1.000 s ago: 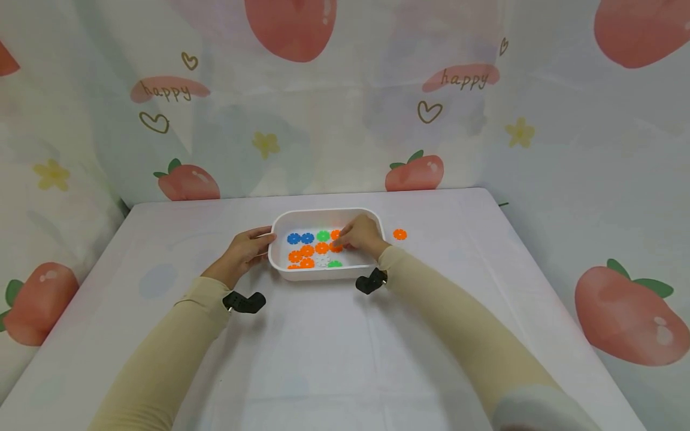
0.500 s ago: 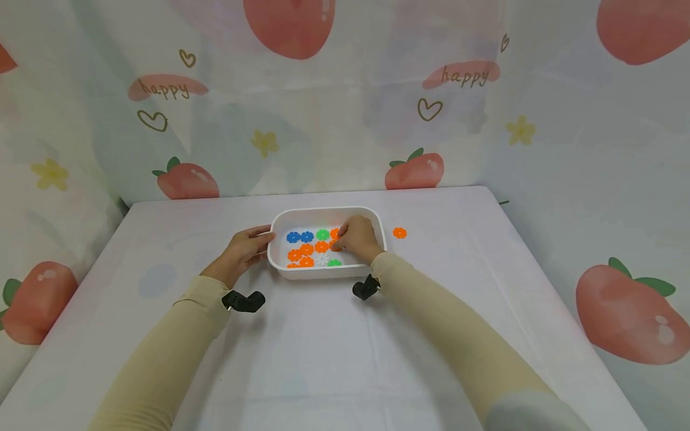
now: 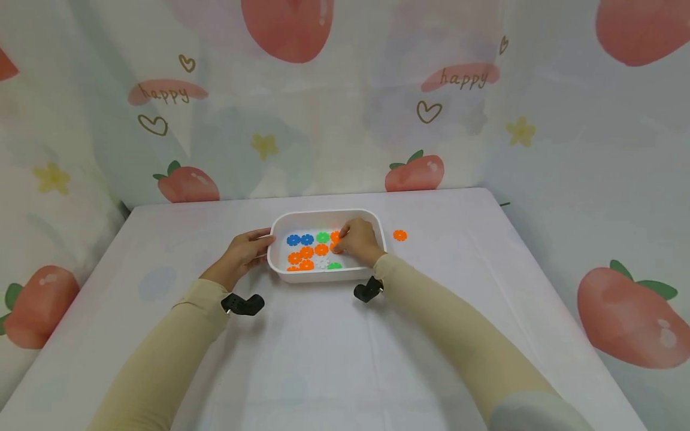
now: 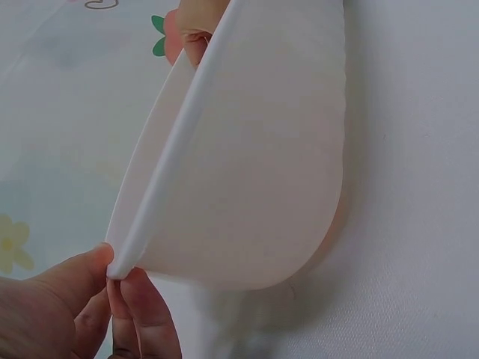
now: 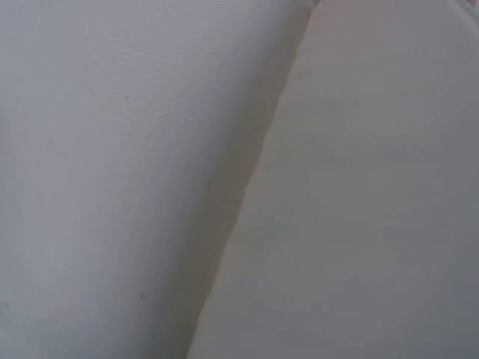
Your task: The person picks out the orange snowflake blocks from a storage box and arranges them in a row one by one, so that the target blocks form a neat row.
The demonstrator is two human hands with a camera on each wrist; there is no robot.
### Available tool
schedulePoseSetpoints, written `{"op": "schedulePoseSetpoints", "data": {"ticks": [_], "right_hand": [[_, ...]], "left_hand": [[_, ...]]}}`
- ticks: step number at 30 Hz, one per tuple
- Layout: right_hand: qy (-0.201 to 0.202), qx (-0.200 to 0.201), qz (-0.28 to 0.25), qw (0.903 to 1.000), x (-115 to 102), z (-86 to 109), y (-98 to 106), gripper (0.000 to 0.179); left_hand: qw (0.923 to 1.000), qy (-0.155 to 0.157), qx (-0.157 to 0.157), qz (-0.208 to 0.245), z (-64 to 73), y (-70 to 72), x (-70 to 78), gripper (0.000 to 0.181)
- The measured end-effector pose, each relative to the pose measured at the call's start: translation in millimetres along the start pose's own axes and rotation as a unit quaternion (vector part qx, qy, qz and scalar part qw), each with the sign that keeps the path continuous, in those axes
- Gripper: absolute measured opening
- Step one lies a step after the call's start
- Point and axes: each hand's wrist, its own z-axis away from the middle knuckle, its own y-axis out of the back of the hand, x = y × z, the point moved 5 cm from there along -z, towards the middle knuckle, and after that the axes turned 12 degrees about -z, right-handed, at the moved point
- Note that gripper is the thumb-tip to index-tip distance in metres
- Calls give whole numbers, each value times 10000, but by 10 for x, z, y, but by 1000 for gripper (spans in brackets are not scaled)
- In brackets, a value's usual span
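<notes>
A white plastic tray stands on the table with several flower-shaped plastic discs inside. My left hand pinches its left rim, thumb on top and fingers below, which the left wrist view shows close up. Inside the tray at the right, my right hand has its thumb and curled fingers at an orange disc, which they partly cover. Around it lie blue discs, a green disc, more orange ones and white ones. The right wrist view shows only tray wall and tablecloth.
One loose orange disc lies on the white tablecloth to the right of the tray. Behind the table hangs a printed curtain. Black wrist cameras sit on both sleeves.
My right hand and wrist have shifted slightly left within the tray, with the fingers staying by the same orange disc. The left hand has kept its hold on the rim.
</notes>
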Motion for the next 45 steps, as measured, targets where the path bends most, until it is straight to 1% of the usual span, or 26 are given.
{"op": "schedulePoseSetpoints", "data": {"ticks": [5, 11, 17, 23, 27, 30, 35, 39, 41, 45], "right_hand": [[-31, -88, -73, 9999, 9, 42, 16, 29], [116, -85, -20, 9999, -21, 34, 61, 27], [-47, -293, -108, 9995, -15, 27, 71, 25], [-216, -440, -157, 9987, 20, 2, 80, 23], [-167, -458, -72, 9988, 25, -31, 87, 22], [-201, -481, -58, 9986, 19, -48, 89, 22], [-223, -563, -91, 9981, 9, -59, 103, 15], [-294, -603, 3, 9977, -5, -60, 103, 17], [-391, -625, 76, 9973, -2, -57, 102, 20], [-362, -602, 183, 9974, 6, -58, 106, 19]], "left_hand": [[10000, 49, 3, -71, 0, -11, -21, 51], [9999, -96, 35, -120, 6, -14, 18, 51], [9999, -90, 67, -85, 20, -3, 19, 52], [9999, -62, 60, -95, 5, -6, 5, 52], [9999, -45, 31, -109, -9, 3, 7, 52], [9999, -69, 9, -98, -24, 17, 15, 51], [9999, -101, -15, -73, -15, 21, 34, 51], [9999, -119, 2, -110, 0, 21, 44, 51], [9998, -134, 8, -115, 2, 20, 42, 51], [9999, -115, 8, -100, 3, 16, 23, 51]]}}
